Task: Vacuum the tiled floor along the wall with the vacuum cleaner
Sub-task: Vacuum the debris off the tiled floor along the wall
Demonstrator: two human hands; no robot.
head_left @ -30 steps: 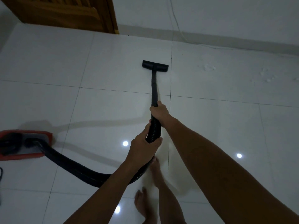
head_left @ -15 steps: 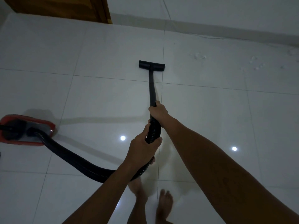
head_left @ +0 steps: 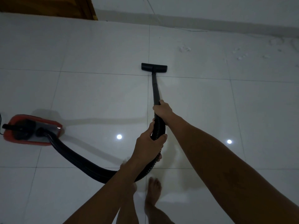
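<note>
A black vacuum wand (head_left: 155, 88) ends in a flat black floor nozzle (head_left: 154, 67) resting on the white tiled floor (head_left: 97, 54), just past a grout line. My right hand (head_left: 162, 109) grips the wand's lower end. My left hand (head_left: 149, 147) is closed around the ribbed black hose (head_left: 77, 159) just behind it. The hose curves left to the red vacuum cleaner body (head_left: 30, 129) on the floor. The wall base (head_left: 210, 23) runs across the top.
Small white bits of debris (head_left: 185, 49) and more scraps (head_left: 241, 55) lie on the tiles near the wall at right. A wooden door (head_left: 48, 7) stands at the top left. My bare feet (head_left: 152, 191) are below my hands. A thin cable (head_left: 1, 120) trails by the vacuum body.
The view has shifted as I stepped; my feet changed places. The nozzle sits nearer me relative to the wall, and the vacuum body shows more fully at the left. Both hands keep their grip.
</note>
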